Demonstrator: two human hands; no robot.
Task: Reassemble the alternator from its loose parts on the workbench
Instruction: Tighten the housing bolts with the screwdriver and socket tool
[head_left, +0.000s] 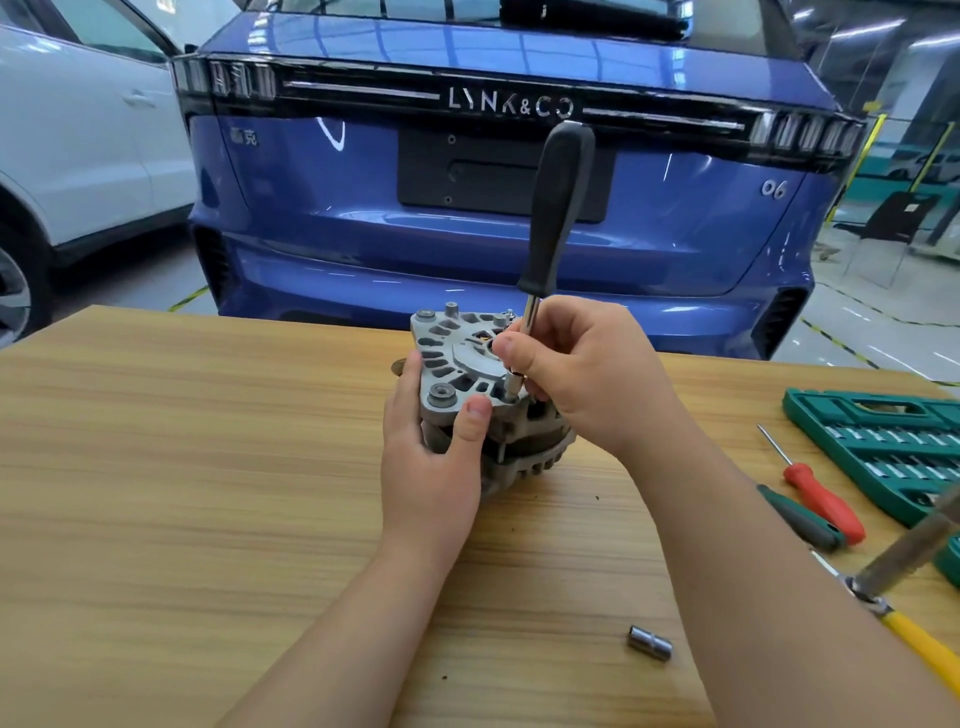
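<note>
A grey cast-metal alternator (457, 358) stands on the wooden workbench (182, 441), its slotted end cover tilted towards me. My left hand (431, 467) grips its near left side, thumb on the cover's edge. A nut driver with a black handle (558, 208) stands almost upright, its socket tip seated on a fastener at the cover's near right rim. My right hand (587, 374) pinches the driver's metal shaft low down, just above the socket. The alternator's right side is hidden behind that hand.
A loose metal socket (649, 643) lies near the front right. A red-handled (821, 499) and a green-handled screwdriver (800, 519), a green socket-set case (883, 441) and a yellow-handled hammer (914, 634) sit at the right. A blue car (467, 182) stands behind the bench.
</note>
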